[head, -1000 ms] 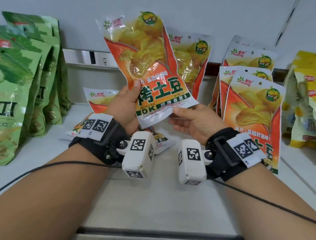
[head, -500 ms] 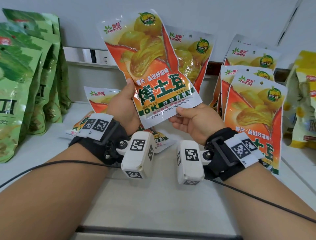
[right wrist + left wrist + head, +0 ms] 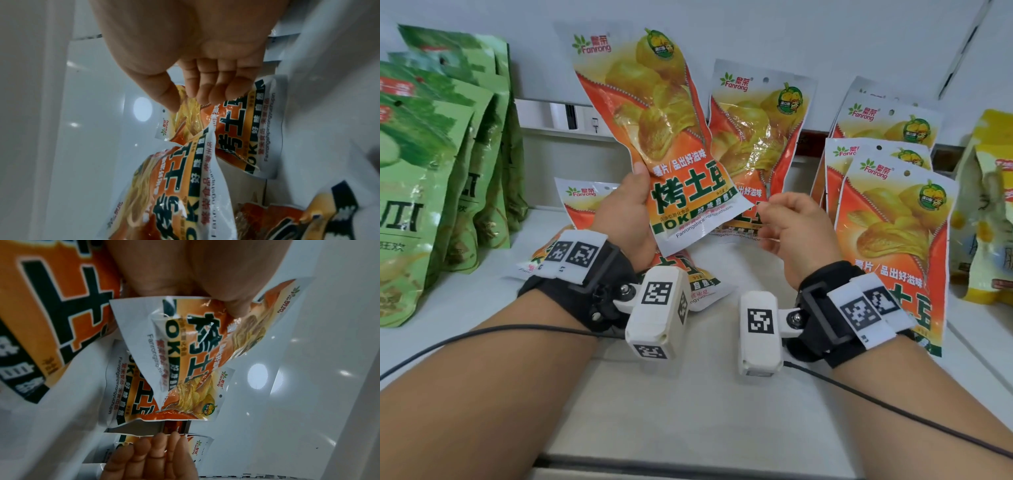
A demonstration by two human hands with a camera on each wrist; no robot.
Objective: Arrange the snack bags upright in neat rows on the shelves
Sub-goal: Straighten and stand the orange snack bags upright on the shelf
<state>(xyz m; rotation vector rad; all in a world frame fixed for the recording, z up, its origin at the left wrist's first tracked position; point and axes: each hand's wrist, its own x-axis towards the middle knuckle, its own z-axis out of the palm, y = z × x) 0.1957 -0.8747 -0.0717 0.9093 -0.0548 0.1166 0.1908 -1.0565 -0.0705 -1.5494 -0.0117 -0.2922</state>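
I am holding an orange-and-yellow glossy plastic snack bag with green lettering (image 3: 654, 137) up over the white shelf (image 3: 688, 411), raised clear of it and tilted with its top leaning to the left. My left hand (image 3: 626, 212) is gripping this bag at its lower left edge, the thumb pressed on the printed front and the fingers hidden behind it; the left wrist view is showing the thumb pinning the film (image 3: 185, 340). My right hand (image 3: 798, 229) is hanging just beside the bag's lower right corner, fingers loosely curled and gripping nothing, a narrow gap showing between them and the bag. In the right wrist view those fingertips (image 3: 205, 91) are pointing toward a second orange snack bag (image 3: 760, 137), which is standing upright against the white back wall (image 3: 825, 41) behind the held one. To the right, a row of matching orange bags (image 3: 893, 246) is standing upright, one in front of another. More orange bags (image 3: 582, 202) are lying flat and overlapping on the shelf under my left wrist. Tall green snack bags (image 3: 431, 192) are standing in a row at the far left, and yellow snack bags (image 3: 986, 212) are standing at the far right
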